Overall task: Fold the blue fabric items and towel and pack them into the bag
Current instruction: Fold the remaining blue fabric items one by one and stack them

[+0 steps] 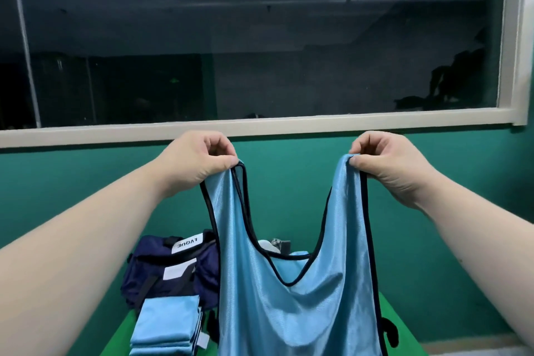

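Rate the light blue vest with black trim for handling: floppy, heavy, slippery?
Likely very floppy: the light blue shiny vest with black trim hangs limp and rippled from the left hand and right hand. Probably light: fingertip pinches at its shoulders carry it. Its sheen suggests it may slide.

The blue vest (pixel 294 298) is running off the bottom edge at 6 o'clock, so its hem is not showing. It is covering the right part of the navy bag (pixel 167 269) at 8 o'clock and most of the green table (pixel 390 315).

The folded blue stack (pixel 167 326) at 7 o'clock is being cut by the bottom edge.

Through the neckline a pale grey-white item (pixel 273 244) is showing only in part, and its identity cannot be told.

A black strap (pixel 390 332) at 5 o'clock is showing beside the vest, with its origin hidden.

Both forearms are leaving the picture at 8 and 4 o'clock.

Behind the window (pixel 260 52), dark shapes (pixel 450 81) at 2 o'clock are reading as indistinct.
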